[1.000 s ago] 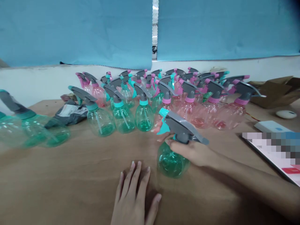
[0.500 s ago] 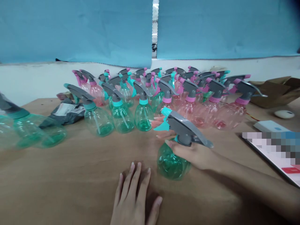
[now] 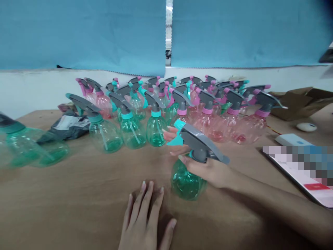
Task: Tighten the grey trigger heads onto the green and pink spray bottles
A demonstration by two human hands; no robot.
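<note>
A green spray bottle (image 3: 188, 182) with a grey trigger head and turquoise nozzle stands close in front of me. My right hand (image 3: 205, 168) is closed around its neck, thumb on the near side and the other fingers partly hidden behind it. The nozzle points left and the grey trigger head slopes down to the right. Flat on the table, fingers stretched out, my left hand (image 3: 143, 218) lies just left of the bottle without touching it.
Several green spray bottles (image 3: 156, 128) and pink spray bottles (image 3: 208, 121) stand in rows behind. A black plastic packet (image 3: 69, 125) lies at left. To the right are a tablet (image 3: 296, 173), a white box (image 3: 292, 139), a computer mouse (image 3: 306, 127) and a brown paper bag (image 3: 299, 102).
The whole view has shifted slightly, so everything sits a little further left. Both hands keep the same pose, the right one still around the bottle's neck.
</note>
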